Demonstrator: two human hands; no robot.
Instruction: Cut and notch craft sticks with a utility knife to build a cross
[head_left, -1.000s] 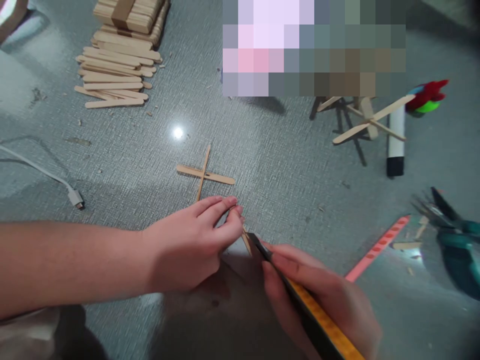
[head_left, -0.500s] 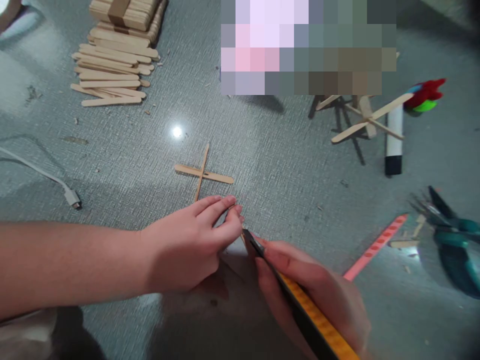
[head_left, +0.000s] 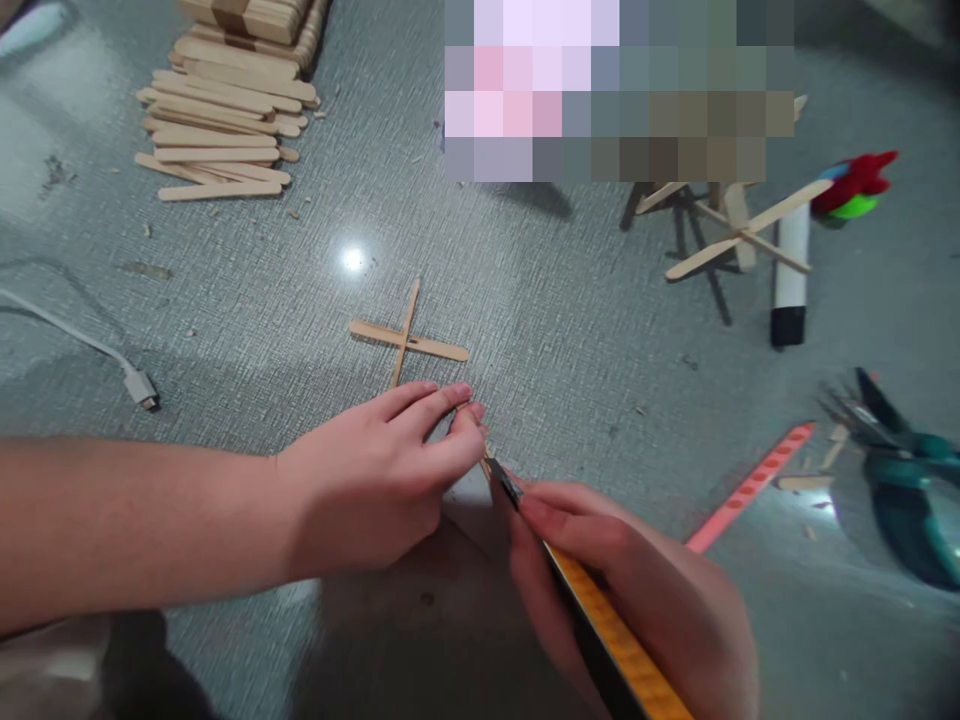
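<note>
My left hand (head_left: 382, 470) pinches a thin wooden stick (head_left: 486, 462) close to the table, with most of the stick hidden under the fingers. My right hand (head_left: 652, 590) is wrapped round a yellow-and-black utility knife (head_left: 592, 610). The blade end of the knife touches or lies right beside the stick, near my left thumb. Just beyond my left fingers lies a cross of two craft sticks (head_left: 439, 348), its lower end partly covered by the hand.
At the upper left lie loose craft sticks (head_left: 217, 155) and a banded bundle (head_left: 262, 25). A white cable (head_left: 90, 340) is at left. To the right are a crossed-stick structure (head_left: 776, 212), a glue stick or marker (head_left: 790, 270), a pink strip (head_left: 750, 490) and green-handled pliers (head_left: 911, 500).
My right hand and the knife have shifted slightly, and a little more of the stick shows by the blade. My left hand keeps its pinch. The whole view has tilted marginally.
</note>
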